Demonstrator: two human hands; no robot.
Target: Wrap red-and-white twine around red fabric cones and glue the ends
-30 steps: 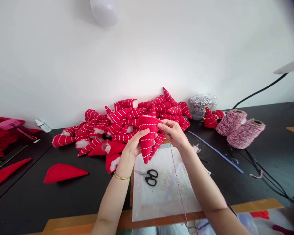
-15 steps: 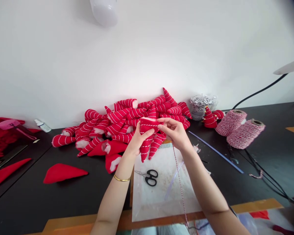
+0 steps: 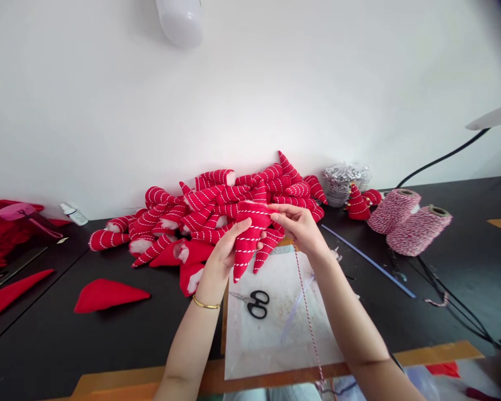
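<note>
The left hand (image 3: 227, 250) has its grip closed around a red stitched fabric cone (image 3: 247, 248), tip down and open end up, a hold that presents the rim to the right hand (image 3: 298, 227), whose fingers pinch at that rim. Red-and-white twine (image 3: 307, 317) hangs from the right hand; the fingers hide whether it enters the cone. The cone is held above a translucent sheet (image 3: 259, 345), just in front of a pile of stuffed cones (image 3: 217, 195).

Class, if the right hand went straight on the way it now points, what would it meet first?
The striped red fabric cone held by the left hand: the right hand points at its wide end, fingertips seeming to touch it, though depth is unclear.
</note>
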